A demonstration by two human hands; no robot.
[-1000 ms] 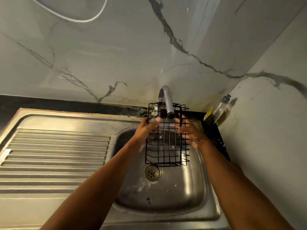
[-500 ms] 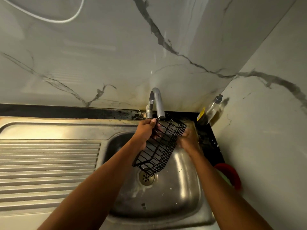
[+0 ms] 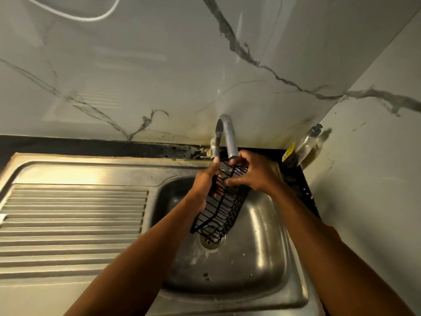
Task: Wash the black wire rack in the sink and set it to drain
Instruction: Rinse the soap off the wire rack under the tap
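The black wire rack (image 3: 222, 213) hangs tilted over the steel sink basin (image 3: 262, 242), its top end just under the tap spout (image 3: 229, 137) and its lower end above the drain (image 3: 210, 241). My left hand (image 3: 206, 181) grips the rack's left edge, fingers curled round the wires. My right hand (image 3: 255, 173) lies over the rack's upper right side, its fingers and thumb curled onto the wires near the spout.
A ribbed steel draining board (image 3: 73, 224) lies left of the basin. A pump bottle of soap (image 3: 307, 144) stands in the back right corner against the marbled wall. Something red (image 3: 335, 231) shows at the right counter edge behind my forearm.
The rack has swung from flat-on under the tap to tilted. My right hand has come from behind the rack onto its upper side. My left hand has kept its hold.
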